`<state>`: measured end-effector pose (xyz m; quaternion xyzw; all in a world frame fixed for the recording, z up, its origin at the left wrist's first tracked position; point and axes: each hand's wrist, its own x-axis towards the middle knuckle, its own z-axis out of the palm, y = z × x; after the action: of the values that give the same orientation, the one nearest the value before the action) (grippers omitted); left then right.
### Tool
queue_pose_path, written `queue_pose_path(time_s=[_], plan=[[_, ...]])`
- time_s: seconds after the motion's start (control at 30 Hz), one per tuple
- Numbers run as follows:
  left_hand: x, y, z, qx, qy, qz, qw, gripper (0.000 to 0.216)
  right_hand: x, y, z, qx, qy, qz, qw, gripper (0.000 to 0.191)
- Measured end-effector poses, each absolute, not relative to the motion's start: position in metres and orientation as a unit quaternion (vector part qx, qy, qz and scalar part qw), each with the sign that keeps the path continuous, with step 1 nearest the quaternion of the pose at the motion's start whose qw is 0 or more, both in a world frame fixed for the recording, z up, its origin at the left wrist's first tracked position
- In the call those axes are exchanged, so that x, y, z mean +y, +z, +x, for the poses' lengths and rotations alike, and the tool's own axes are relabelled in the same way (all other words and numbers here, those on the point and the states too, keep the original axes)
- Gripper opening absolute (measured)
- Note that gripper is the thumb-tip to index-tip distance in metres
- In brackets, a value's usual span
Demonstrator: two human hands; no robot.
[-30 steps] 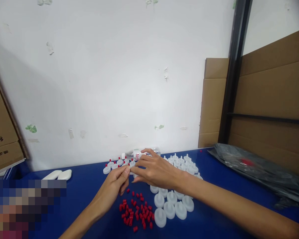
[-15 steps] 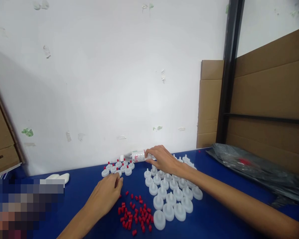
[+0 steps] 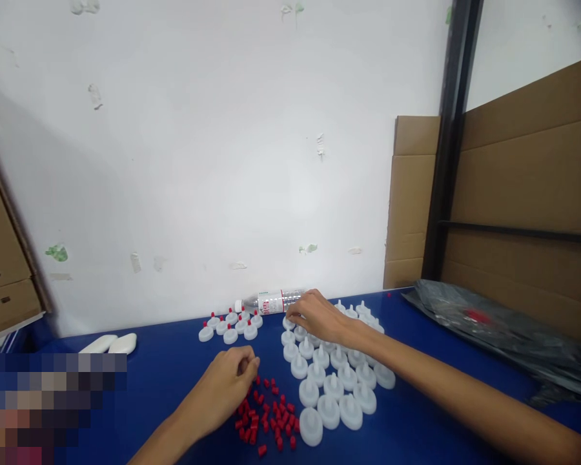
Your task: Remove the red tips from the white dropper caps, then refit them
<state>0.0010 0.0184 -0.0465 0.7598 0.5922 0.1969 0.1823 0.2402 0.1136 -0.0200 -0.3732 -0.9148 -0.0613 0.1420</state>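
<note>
Bottle [image 3: 271, 302] on its side, red caps [image 3: 254, 420] and white nozzle lids [image 3: 333, 387] nearer than it on the table [image 3: 164, 368]

Left hand [image 3: 230, 374], fingers curled together, is in front of the bottle, beside the caps; right hand [image 3: 317, 316], at the bottle's base end, bends its fingers over the lids; whether either grip pinches anything, I cannot tell; red-tipped lids [image 3: 230, 336] stand near the bottle's neck end

The counter [image 3: 167, 358] is deep blue, the caps [image 3: 254, 421] bright red, the nozzled lids [image 3: 318, 374] translucent white, the bottle [image 3: 271, 302] clear with a red-and-white label [image 3: 266, 303], the cardboard [image 3: 527, 174] brown, and the wall [image 3: 223, 129] white with green patches [image 3: 57, 252].
</note>
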Motion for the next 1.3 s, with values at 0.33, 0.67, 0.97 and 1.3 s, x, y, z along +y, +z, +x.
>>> queue_pose_path(time_s=[0.33, 0.67, 0.97, 1.3], plan=[[0.012, -0.040, 0.000, 0.577, 0.191, 0.770, 0.193, 0.025, 0.106, -0.015, 0.241, -0.916, -0.066, -0.366, 0.152, 0.028], [0.031, -0.033, -0.026, 0.639, 0.209, 0.738, 0.051, 0.037, 0.103, -0.009, 0.240, -0.912, -0.082, -0.348, 0.200, 0.041], [0.039, -0.042, -0.039, 0.655, 0.171, 0.736, 0.019, 0.037, 0.092, -0.006, 0.235, -0.920, -0.087, -0.318, 0.214, 0.044], [0.027, -0.027, -0.018, 0.591, 0.269, 0.758, 0.070, 0.017, 0.073, -0.007, 0.225, -0.931, -0.082, -0.249, 0.255, 0.036]])
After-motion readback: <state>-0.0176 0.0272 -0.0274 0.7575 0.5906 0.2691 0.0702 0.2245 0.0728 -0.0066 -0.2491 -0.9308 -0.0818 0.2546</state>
